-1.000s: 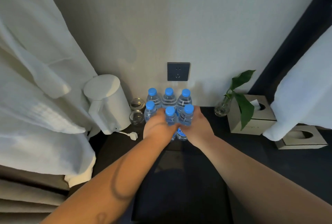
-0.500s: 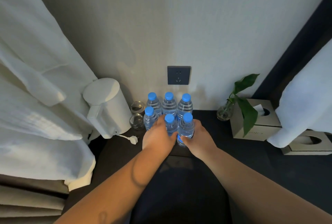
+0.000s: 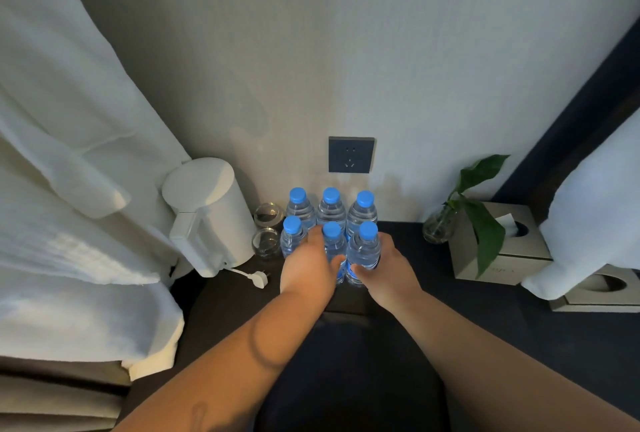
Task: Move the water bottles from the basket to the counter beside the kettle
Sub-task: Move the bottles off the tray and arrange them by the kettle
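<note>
The left forearm point(image 3: 225, 372) and right forearm point(image 3: 485, 362) are bare to the near edge of view. A thin dark band point(image 3: 257, 348) rings the left forearm well back from the left grip point(image 3: 308, 269); a small dark oval mark point(image 3: 198, 412) lies nearer the elbow.

Counter point(image 3: 485, 310): against the wall, under the socket point(image 3: 350, 154).
Kettle point(image 3: 211, 210): left end, plug point(image 3: 258, 279) just before it.
Bottles point(image 3: 330, 210): 6 upright, 2 rows of 3, below the socket.
Glasses point(image 3: 266, 241): 2, between kettle and bottles.
Vase point(image 3: 438, 227): right of bottles, tissue box point(image 3: 498, 258) just beside.
Hands: left hand point(image 3: 306, 265) round front middle bottle point(image 3: 334, 244), right hand point(image 3: 388, 269) round front right bottle point(image 3: 363, 251).
</note>
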